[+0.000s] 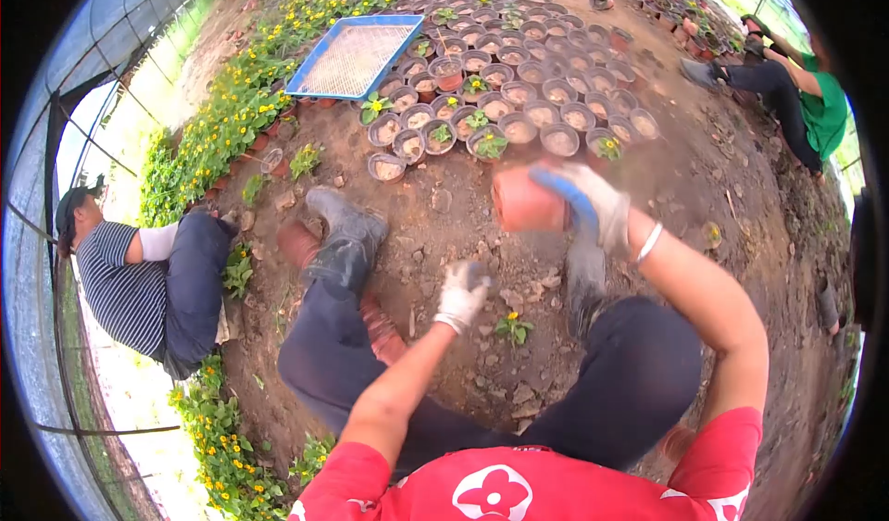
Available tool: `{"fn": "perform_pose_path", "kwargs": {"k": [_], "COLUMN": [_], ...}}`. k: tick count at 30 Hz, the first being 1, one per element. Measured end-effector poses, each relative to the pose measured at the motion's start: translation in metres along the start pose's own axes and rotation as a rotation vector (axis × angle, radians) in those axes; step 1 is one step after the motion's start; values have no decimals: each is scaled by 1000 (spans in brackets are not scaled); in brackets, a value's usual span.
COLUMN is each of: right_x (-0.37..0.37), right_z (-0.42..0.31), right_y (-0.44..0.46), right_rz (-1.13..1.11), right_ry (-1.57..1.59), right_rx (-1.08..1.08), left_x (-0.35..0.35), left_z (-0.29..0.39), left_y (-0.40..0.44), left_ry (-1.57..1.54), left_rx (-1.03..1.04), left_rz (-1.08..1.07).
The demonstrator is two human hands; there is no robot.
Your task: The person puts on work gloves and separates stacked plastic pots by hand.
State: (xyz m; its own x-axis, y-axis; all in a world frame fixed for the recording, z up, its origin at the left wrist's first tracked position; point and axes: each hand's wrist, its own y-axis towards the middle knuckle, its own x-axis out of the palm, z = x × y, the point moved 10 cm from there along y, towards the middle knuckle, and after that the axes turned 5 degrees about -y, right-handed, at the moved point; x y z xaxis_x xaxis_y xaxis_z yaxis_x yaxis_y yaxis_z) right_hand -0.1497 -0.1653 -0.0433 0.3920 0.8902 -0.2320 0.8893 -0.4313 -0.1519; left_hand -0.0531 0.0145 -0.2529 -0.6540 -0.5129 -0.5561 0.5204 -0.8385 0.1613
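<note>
My right hand, in a white and blue work glove, is wrapped round a reddish-brown plastic flower pot. The pot is tipped on its side above the soil, blurred by motion. My left hand, gloved in white, hovers over the dirt between my legs, its fingers somewhat apart and blurred; I see nothing in them. Just right of it, a small plant with a yellow flower sits on the ground. Stacked reddish pots lie under my left leg, with more pot stack beside the boot.
Rows of soil-filled pots spread ahead. A blue mesh tray rests at their left edge. Yellow-flowered plants line the left side. One person sits at left, another in green at far right.
</note>
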Motion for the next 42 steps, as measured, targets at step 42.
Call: {"fn": "perform_pose_path", "kwargs": {"k": [42], "right_x": [-36], "right_z": [234], "right_y": [-13], "right_rz": [547], "right_ry": [390], "right_rx": [268], "left_x": [58], "left_z": [81], "left_y": [127], "left_ry": [-692], "left_rx": [-178], "left_rz": [-157]}}
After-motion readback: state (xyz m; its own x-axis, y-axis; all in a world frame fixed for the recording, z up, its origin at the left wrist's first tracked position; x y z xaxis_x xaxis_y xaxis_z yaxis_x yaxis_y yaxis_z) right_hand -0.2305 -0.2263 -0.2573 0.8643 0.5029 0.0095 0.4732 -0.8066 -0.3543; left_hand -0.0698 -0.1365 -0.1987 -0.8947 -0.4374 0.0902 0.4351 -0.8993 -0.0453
